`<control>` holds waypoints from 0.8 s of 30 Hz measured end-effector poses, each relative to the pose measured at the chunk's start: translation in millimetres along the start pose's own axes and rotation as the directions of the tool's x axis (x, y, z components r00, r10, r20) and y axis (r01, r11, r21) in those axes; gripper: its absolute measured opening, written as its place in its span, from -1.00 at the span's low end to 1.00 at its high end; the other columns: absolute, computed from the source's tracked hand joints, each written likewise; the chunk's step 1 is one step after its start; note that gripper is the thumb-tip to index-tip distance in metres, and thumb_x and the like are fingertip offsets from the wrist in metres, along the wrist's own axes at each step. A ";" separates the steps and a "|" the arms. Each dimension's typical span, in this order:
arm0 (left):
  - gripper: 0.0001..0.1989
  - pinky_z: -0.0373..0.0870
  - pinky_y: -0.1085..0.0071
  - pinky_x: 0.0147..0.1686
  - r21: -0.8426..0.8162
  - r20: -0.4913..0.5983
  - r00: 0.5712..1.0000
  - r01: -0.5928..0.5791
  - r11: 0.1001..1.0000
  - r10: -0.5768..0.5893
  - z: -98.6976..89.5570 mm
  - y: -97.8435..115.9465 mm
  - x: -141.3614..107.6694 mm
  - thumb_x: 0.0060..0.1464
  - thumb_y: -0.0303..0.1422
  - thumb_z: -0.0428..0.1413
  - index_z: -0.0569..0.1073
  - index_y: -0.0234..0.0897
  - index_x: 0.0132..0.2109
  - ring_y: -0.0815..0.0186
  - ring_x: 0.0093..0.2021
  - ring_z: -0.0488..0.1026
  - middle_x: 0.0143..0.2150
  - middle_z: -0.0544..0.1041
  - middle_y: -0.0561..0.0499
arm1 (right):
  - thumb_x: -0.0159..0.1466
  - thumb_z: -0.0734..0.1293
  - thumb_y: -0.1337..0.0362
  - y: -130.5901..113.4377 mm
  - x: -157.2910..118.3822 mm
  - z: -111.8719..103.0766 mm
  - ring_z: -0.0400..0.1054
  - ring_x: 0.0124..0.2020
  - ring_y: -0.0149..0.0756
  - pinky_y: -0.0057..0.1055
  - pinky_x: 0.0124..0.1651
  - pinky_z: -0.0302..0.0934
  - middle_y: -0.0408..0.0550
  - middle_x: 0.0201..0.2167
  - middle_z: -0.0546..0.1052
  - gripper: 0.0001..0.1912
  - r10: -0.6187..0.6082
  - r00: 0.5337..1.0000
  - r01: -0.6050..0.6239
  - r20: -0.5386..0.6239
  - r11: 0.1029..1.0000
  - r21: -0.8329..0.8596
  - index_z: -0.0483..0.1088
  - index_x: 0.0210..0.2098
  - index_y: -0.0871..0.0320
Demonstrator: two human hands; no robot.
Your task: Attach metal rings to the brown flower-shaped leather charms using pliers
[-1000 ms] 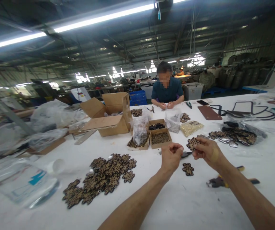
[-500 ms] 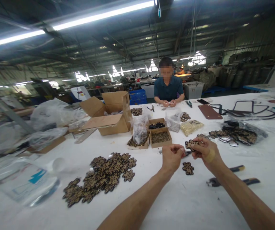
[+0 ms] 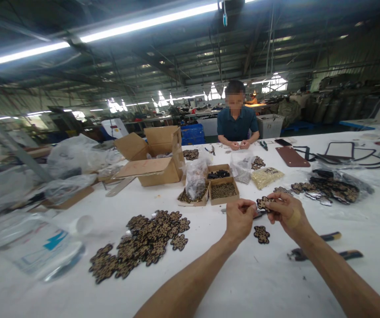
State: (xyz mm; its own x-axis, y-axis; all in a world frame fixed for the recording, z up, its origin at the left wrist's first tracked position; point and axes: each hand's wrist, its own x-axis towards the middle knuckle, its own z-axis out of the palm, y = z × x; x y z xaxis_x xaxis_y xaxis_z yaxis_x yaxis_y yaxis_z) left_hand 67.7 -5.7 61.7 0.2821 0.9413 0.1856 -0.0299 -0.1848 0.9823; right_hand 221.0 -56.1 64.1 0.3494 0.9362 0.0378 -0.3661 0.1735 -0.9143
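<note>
Between the thumb and fingers of my right hand (image 3: 287, 212) is a flower-shaped leopard-print patch (image 3: 264, 203) with a dark edge. My left hand (image 3: 240, 219) is pinched closed just left of that patch; whatever its fingertips hold is too small to make out. Below both hands, another flower patch (image 3: 261, 234) lies flat on the white table (image 3: 223, 282). A slim tool (image 3: 260, 214) lies partly hidden behind my left fingers. To the left spreads a heap of flower patches (image 3: 143, 243). Pliers (image 3: 325, 255) with dark, yellow-tipped handles lie partly under my right forearm.
Small boxes of brass studs (image 3: 223, 191) and black pieces (image 3: 218, 174) stand beyond my hands. An open cardboard carton (image 3: 158, 170) is at back left, a bag of yellowish bits (image 3: 267, 176) at back right. Across the table sits a co-worker (image 3: 238, 121), both hands together.
The whole view has shifted slightly, so everything sits a little further right. My hands keep nearly the same pose, the patch still held in the right one.
</note>
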 end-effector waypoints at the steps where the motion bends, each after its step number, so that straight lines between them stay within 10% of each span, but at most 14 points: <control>1: -0.81 0.49 0.40 -0.39 -0.001 0.000 1.000 -0.004 1.000 0.004 -0.1 -0.3 -0.1 0.02 -0.32 0.25 0.60 -0.37 -0.25 0.30 -0.44 0.54 -0.40 0.61 -0.09 | -0.02 0.59 0.19 -0.3 -0.2 0.6 0.32 -0.73 -0.31 -0.42 -0.70 0.19 -0.18 -0.63 0.48 -0.55 0.001 1.000 -0.001 -0.001 1.000 -0.002 0.40 -0.22 0.16; 24: -0.88 0.47 0.40 -0.26 0.065 -0.015 0.981 -0.194 0.979 0.195 -3.3 9.7 -9.6 0.08 -0.34 0.20 0.60 -0.28 -0.26 0.31 -0.32 0.51 -0.33 0.58 -0.03 | 0.03 0.58 0.13 -2.0 -6.0 4.5 0.34 -0.74 -0.30 -0.45 -0.73 0.22 -0.12 -0.65 0.52 -0.53 -0.059 0.998 0.053 -0.028 0.984 -0.171 0.38 -0.20 0.20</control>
State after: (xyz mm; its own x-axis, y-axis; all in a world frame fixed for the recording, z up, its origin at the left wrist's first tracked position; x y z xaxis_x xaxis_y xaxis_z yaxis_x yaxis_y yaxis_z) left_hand 61.6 -15.6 69.5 0.2568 0.8911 0.3741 -0.0220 -0.3816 0.9241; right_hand 215.8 -60.8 67.5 0.3944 0.9154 0.0802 -0.1940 0.1683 -0.9664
